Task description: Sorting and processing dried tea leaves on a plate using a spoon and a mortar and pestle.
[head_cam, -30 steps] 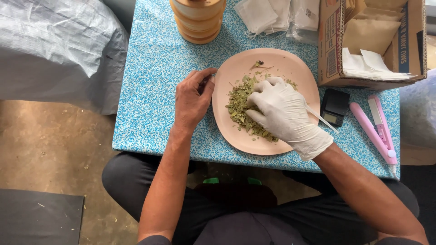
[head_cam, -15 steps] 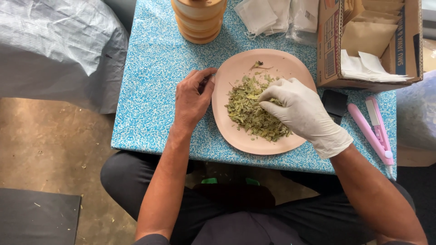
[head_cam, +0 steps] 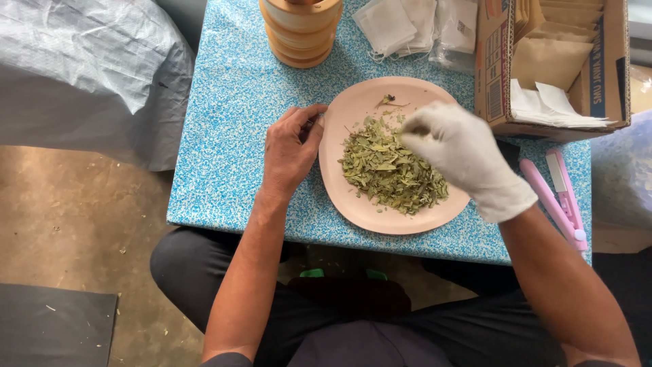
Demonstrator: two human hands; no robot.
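Dried green leaves (head_cam: 390, 170) sit heaped mid pink plate (head_cam: 353, 109) on the blue speckled table (head_cam: 224, 102). Gloved right hand (head_cam: 462, 153) hovers over the pile, fingertips pinched on a few leaves. Bare left hand (head_cam: 288, 153) rests at the plate's left rim, fingers curled, holding nothing I can see. Best approach imo: small pinches, lift straight up, keep the plate steadied w/ the left.

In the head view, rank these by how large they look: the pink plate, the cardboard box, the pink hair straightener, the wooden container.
1. pink plate and cardboard box: alike; the box is cropped.
2. wooden container, also cropped.
3. pink hair straightener.
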